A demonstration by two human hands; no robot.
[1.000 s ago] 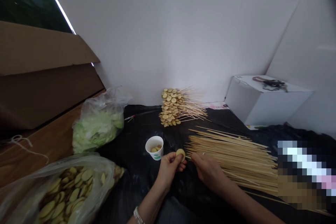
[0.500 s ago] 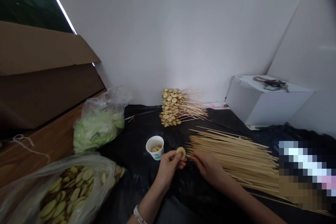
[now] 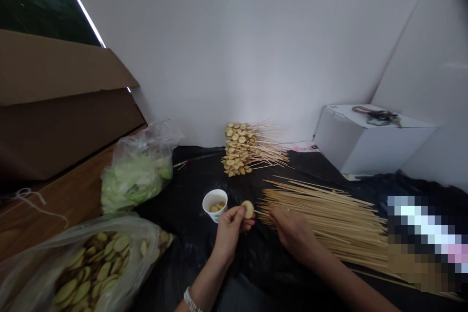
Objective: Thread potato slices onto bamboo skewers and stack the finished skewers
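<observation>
Our left hand [image 3: 229,234] pinches a potato slice [image 3: 247,209], a paper cup [image 3: 214,206] just beyond it; our right hand [image 3: 292,234] grips a bamboo skewer [image 3: 262,214] beside the loose skewers [image 3: 325,222].

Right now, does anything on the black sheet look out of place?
One thing: a thin red-tipped stick lies on the black plastic sheet beside the bag of shredded greens, looking stray, apart from the bamboo skewers.

Left hand [image 3: 229,234], right hand [image 3: 292,234], both pinched
</observation>
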